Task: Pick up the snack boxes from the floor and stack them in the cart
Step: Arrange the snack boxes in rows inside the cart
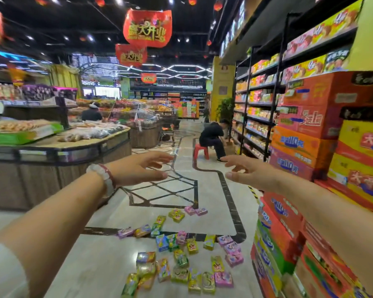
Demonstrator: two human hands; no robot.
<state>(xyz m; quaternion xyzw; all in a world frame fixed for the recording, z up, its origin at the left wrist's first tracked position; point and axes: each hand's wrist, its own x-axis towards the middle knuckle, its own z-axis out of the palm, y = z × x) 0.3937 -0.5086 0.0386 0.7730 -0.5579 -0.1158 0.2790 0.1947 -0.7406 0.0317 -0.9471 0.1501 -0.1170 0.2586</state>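
Dozens of small glossy cardboard snack boxes (182, 262), yellow, green, pink and purple, lie scattered on the pale polished tile floor (108, 261), left of the stacked red and orange cartons (289, 239). I judge them light, stiff, slightly slick; pinch across the flat faces. Above them my left hand (142, 169) and right hand (249, 173) hover spread, holding nothing. No cart in view.

Bright, even light falls from ceiling spotlights (90, 38) and white strip lights (181, 68), which glare off the glossy floor (209, 190). Wide-angle distortion bends the shelves (267, 87) at the edges; the whole picture looks soft and smeared.
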